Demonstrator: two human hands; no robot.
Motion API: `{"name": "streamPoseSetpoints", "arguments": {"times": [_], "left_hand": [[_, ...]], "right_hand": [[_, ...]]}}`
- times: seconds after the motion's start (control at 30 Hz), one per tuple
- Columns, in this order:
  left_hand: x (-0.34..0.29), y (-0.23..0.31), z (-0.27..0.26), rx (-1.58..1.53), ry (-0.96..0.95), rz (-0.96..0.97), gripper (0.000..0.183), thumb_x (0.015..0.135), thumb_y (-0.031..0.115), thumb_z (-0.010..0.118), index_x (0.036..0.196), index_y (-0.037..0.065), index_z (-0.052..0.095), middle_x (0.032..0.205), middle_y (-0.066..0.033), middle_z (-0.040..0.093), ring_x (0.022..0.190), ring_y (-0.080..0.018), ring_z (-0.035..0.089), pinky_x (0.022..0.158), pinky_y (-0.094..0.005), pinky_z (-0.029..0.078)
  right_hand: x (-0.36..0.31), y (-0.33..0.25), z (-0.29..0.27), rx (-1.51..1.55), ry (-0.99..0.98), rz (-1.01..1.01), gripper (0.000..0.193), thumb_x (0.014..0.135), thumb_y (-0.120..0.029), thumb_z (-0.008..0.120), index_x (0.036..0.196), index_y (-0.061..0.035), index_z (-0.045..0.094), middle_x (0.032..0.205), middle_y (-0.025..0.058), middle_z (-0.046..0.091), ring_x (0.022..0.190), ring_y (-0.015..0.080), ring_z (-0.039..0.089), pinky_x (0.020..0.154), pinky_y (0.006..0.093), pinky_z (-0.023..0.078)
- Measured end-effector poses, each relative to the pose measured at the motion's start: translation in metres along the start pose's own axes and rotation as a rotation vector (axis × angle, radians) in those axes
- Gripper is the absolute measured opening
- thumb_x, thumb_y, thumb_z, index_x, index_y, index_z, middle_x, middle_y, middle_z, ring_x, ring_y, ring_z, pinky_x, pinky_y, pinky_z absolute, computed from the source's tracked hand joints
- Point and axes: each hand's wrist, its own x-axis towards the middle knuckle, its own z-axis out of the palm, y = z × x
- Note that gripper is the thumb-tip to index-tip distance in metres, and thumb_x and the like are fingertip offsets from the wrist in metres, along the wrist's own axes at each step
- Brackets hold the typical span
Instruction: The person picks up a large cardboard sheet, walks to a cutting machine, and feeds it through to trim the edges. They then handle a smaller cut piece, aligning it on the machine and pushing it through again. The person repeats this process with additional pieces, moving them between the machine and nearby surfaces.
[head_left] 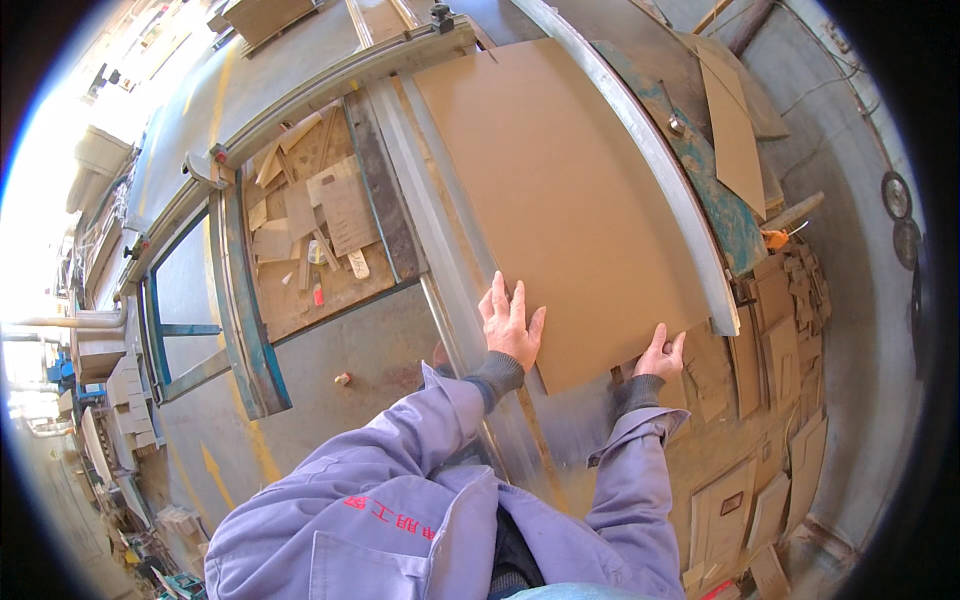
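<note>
A large flat brown board (575, 190) lies on the metal saw table (440, 215), its right side close along a long metal fence (650, 140). A short slit shows at its far edge. My left hand (511, 325) rests palm down at the board's near left edge, fingers spread over the edge and surface. At the near edge, toward the right corner, my right hand (660, 358) pinches the board; some of its fingers are hidden. Both forearms wear purple sleeves with dark knitted cuffs.
Left of the table, a blue-framed sliding carriage (255, 330) with a long crossbar (330, 85) stands beside a wooden platform of offcuts (340, 205). Board scraps (780, 320) are piled at the right, near a grey wall (870, 300). An orange-handled item (775, 238) lies beyond the fence.
</note>
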Motion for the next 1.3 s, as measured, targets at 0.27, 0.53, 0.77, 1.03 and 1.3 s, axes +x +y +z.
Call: {"name": "streamPoseSetpoints", "arguments": {"times": [0.27,0.53,0.77,1.03,1.3], "left_hand": [[0.008,-0.001,0.002,0.060,0.012,0.072,0.048,0.085,0.017,0.072,0.127,-0.002,0.058,0.149,-0.0274,0.033,0.123,-0.0454,0.042,0.095,-0.0490,0.047],[0.018,-0.004,0.001,0.081,0.045,0.081,0.046,0.085,0.017,0.071,0.125,-0.002,0.059,0.149,-0.0278,0.035,0.123,-0.0462,0.042,0.096,-0.0492,0.047],[0.026,-0.008,0.002,0.075,0.041,0.047,0.047,0.085,0.019,0.071,0.125,-0.002,0.059,0.149,-0.0279,0.035,0.124,-0.0464,0.042,0.097,-0.0497,0.046],[0.026,-0.012,-0.012,0.035,-0.019,0.006,0.064,0.079,0.030,0.077,0.128,-0.006,0.056,0.151,-0.0280,0.029,0.129,-0.0459,0.037,0.102,-0.0493,0.042],[-0.047,0.017,-0.055,-0.115,-0.235,-0.017,0.086,0.070,0.042,0.084,0.134,-0.005,0.050,0.155,-0.0263,0.022,0.136,-0.0451,0.031,0.108,-0.0507,0.036]], "right_hand": [[0.002,-0.007,0.005,-0.135,0.010,-0.059,0.066,0.091,-0.026,0.070,0.140,0.0095,0.043,0.081,0.0076,0.067,0.073,0.0132,0.059,0.067,0.0296,0.050],[0.005,-0.011,0.014,-0.095,0.004,-0.119,0.068,0.090,-0.027,0.071,0.139,0.0107,0.043,0.076,0.0062,0.065,0.069,0.0128,0.057,0.064,0.0300,0.050],[0.008,-0.018,0.024,-0.139,-0.012,-0.098,0.069,0.090,-0.027,0.071,0.139,0.0109,0.043,0.075,0.0058,0.064,0.068,0.0134,0.056,0.063,0.0300,0.049],[0.006,-0.025,0.037,-0.160,-0.041,-0.129,0.070,0.090,-0.028,0.071,0.139,0.0132,0.041,0.073,0.0079,0.063,0.067,0.0150,0.057,0.062,0.0303,0.049],[-0.011,-0.039,0.039,-0.225,0.011,-0.190,0.070,0.090,-0.028,0.071,0.137,0.0147,0.042,0.085,0.0147,0.071,0.076,0.0188,0.065,0.068,0.0317,0.052]]}}
